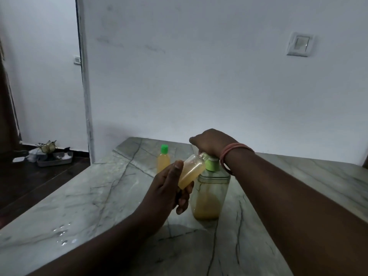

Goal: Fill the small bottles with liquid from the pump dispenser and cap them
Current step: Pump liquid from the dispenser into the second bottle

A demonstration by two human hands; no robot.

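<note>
My left hand (169, 188) holds a small clear bottle (192, 170), uncapped and partly full of yellow liquid, tilted with its mouth up against the pump's spout. My right hand (209, 144) rests closed over the pump head, hiding the spout. Below it stands the pump dispenser (209, 196), a clear bottle with a light green collar, about a third full of yellow liquid. Behind and to the left, a second small bottle (163, 160) stands upright, filled and closed with a green cap.
Everything stands on a grey marble counter (89, 206), with a few drops of liquid (61, 234) near its left front. The white wall is close behind. Left of the counter edge, a dark floor holds a metal tray (54, 158) with clutter.
</note>
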